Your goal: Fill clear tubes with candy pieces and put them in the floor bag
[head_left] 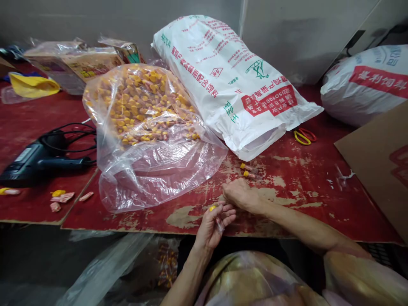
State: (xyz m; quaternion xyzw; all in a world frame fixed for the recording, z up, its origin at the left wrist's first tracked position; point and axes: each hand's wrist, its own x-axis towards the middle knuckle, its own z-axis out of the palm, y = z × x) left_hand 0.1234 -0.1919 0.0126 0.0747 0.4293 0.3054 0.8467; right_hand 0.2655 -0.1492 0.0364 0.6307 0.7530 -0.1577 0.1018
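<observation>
My left hand (212, 223) is turned palm up at the table's front edge, its fingers curled round a small clear tube with a yellow cap (213, 208). Just beyond it, my right hand (239, 193) is closed above the red table, knuckles up; anything in its fingers is hidden. Two yellow-capped tubes (248, 174) lie past my right hand. Left of both hands rests a clear plastic bag (140, 106) full of small yellow-capped pieces.
A white printed sack (236, 85) lies behind, another white sack (366, 85) at right. Scissors (304, 137) sit near a cardboard sheet (379, 157). A heat gun (41, 157), wrapped packages (86, 63) and loose pieces (65, 197) are at left. Below the edge hangs clear plastic (105, 267).
</observation>
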